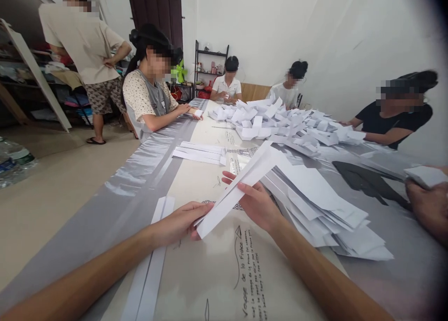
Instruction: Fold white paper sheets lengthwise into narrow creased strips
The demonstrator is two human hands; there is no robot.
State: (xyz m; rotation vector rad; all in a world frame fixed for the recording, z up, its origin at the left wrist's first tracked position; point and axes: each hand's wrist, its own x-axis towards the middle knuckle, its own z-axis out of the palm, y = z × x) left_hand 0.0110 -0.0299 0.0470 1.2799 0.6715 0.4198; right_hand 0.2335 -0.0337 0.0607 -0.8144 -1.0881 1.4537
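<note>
A long folded strip of white paper (pixel 234 190) slants above the table between my hands. My left hand (pixel 180 222) pinches its lower end, thumb on top. My right hand (pixel 257 200) holds it nearer the upper end, with the thumb on the paper and the other fingers behind and beside it. Right of my right hand lies a fanned stack of white sheets (pixel 315 199). Under my left forearm rest long folded strips (pixel 149 283). More folded strips (pixel 199 153) lie farther up the table.
A large heap of folded white papers (pixel 273 120) covers the far part of the table (pixel 119 190). Several people sit around it, and one person (pixel 80 45) stands at the left. Another person's hand (pixel 429 206) holds paper at the right edge, near a dark flat item (pixel 367 181).
</note>
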